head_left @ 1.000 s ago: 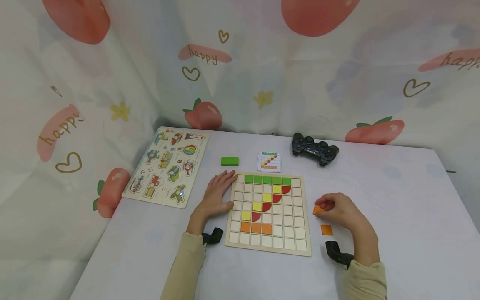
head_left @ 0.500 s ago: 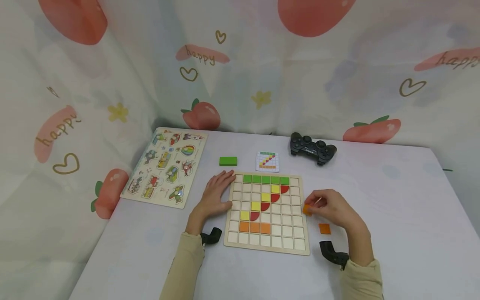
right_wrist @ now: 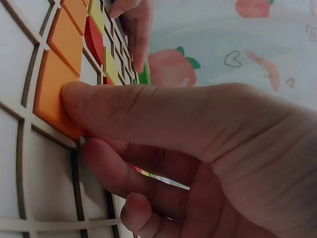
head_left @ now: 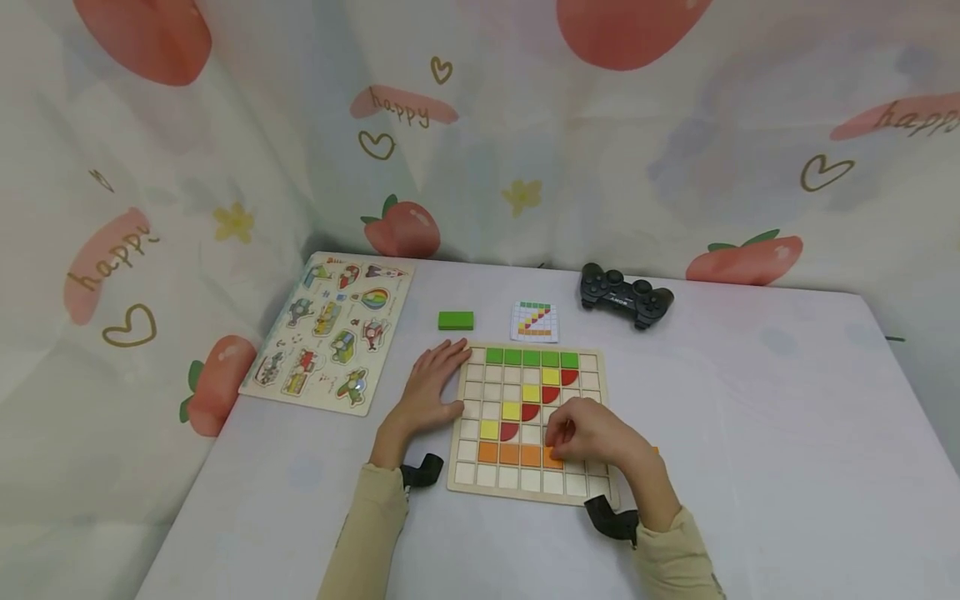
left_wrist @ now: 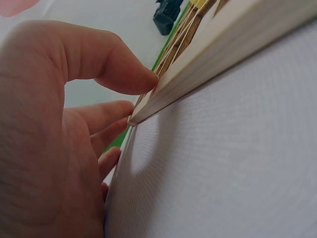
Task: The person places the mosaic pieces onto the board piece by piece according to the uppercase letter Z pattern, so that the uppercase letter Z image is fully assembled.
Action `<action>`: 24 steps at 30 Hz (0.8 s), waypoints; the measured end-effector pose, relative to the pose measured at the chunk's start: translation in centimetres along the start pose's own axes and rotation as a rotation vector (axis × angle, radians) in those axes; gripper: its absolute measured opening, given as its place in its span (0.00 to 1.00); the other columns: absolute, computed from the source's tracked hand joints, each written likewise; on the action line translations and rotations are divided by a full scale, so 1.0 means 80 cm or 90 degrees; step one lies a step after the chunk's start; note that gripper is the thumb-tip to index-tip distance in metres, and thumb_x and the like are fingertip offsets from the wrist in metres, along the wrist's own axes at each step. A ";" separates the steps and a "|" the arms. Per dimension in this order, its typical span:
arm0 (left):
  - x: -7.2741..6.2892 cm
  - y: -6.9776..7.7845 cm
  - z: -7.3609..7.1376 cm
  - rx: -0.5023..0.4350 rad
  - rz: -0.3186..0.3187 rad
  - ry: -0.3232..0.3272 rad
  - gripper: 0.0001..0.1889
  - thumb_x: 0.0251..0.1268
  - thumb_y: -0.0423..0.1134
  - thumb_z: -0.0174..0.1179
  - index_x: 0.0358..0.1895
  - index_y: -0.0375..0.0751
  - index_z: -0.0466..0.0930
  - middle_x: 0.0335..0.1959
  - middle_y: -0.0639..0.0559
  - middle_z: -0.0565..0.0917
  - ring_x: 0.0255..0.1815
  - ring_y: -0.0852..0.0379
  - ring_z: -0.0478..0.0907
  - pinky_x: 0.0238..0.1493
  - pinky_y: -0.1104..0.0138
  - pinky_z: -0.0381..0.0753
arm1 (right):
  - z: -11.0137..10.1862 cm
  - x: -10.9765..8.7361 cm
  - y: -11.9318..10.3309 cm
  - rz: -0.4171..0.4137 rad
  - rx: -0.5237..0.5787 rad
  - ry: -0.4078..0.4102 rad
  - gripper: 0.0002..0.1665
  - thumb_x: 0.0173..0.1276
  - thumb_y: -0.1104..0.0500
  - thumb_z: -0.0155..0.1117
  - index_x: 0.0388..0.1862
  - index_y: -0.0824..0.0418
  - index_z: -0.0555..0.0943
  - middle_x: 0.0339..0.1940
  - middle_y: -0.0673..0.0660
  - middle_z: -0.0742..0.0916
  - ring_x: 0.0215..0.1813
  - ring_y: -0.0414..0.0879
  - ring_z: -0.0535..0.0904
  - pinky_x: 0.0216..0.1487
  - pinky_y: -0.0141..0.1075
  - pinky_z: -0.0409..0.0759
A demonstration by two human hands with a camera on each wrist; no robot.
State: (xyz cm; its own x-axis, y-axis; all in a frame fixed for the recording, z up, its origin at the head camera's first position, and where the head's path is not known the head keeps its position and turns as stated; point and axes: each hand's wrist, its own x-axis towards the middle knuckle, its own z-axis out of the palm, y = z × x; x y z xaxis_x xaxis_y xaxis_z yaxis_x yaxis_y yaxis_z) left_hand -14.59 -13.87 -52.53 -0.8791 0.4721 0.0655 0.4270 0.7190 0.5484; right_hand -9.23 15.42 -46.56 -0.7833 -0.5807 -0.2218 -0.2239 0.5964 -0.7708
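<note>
A wooden grid board (head_left: pixel 525 497) lies on the table with coloured tiles in its cells. Along its left edge rests my left hand (head_left: pixel 423 402), fingers extended at the upper corner and thumb tip on the side rim, as the left wrist view also shows. My right hand (head_left: pixel 588 433) is over the lower part of the board, holding an orange square tile (right_wrist: pixel 55 94) with the thumb on its face and curled fingers beside it. That tile sits at the right end of the orange row, in or on its cell. Another orange tile (head_left: pixel 656 450) is mostly hidden behind the right wrist.
Behind the board lie a small pattern card (head_left: pixel 535 322), a green block or stack (head_left: pixel 456 321) and a black game controller (head_left: pixel 626 297). A picture puzzle board (head_left: pixel 330 333) is at the left. A printed curtain (head_left: pixel 480 142) borders the table's back and left.
My right hand has carried the orange tile leftward from beside the board to the end of the orange row. The left hand has stayed at the board's left edge.
</note>
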 end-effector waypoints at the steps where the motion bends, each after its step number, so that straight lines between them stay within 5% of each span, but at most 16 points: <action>1: 0.000 0.000 0.000 -0.001 0.000 0.000 0.45 0.44 0.45 0.57 0.75 0.43 0.62 0.78 0.50 0.58 0.80 0.49 0.46 0.77 0.50 0.42 | 0.001 0.000 -0.001 0.006 -0.005 0.002 0.08 0.53 0.70 0.73 0.24 0.58 0.84 0.21 0.46 0.81 0.26 0.39 0.74 0.28 0.31 0.76; 9: 0.001 0.000 0.000 0.002 0.001 -0.001 0.45 0.44 0.45 0.57 0.75 0.43 0.62 0.78 0.51 0.58 0.80 0.50 0.46 0.77 0.50 0.42 | -0.015 -0.010 0.012 0.033 0.012 0.022 0.07 0.54 0.65 0.75 0.29 0.59 0.84 0.23 0.47 0.81 0.29 0.42 0.75 0.30 0.32 0.76; 19: 0.001 -0.003 0.002 0.002 0.006 0.005 0.45 0.44 0.45 0.57 0.75 0.42 0.63 0.78 0.50 0.58 0.79 0.49 0.46 0.77 0.49 0.42 | -0.074 -0.079 0.067 0.221 -0.002 0.107 0.22 0.48 0.61 0.80 0.41 0.65 0.81 0.30 0.55 0.79 0.34 0.47 0.73 0.32 0.35 0.74; 24: 0.001 -0.002 0.002 0.001 0.004 0.006 0.45 0.44 0.46 0.58 0.75 0.42 0.62 0.78 0.51 0.58 0.79 0.49 0.46 0.77 0.50 0.42 | -0.076 -0.085 0.086 0.242 -0.005 0.125 0.22 0.48 0.60 0.80 0.40 0.64 0.80 0.29 0.54 0.78 0.33 0.48 0.72 0.33 0.38 0.72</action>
State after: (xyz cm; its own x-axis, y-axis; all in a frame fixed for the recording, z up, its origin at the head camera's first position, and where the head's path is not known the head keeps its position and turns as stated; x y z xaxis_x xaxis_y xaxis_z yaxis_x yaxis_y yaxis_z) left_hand -14.73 -13.88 -52.74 -0.8781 0.4724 0.0765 0.4333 0.7170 0.5461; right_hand -8.97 26.87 -46.70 -0.9061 -0.2028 -0.3712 0.0985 0.7523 -0.6514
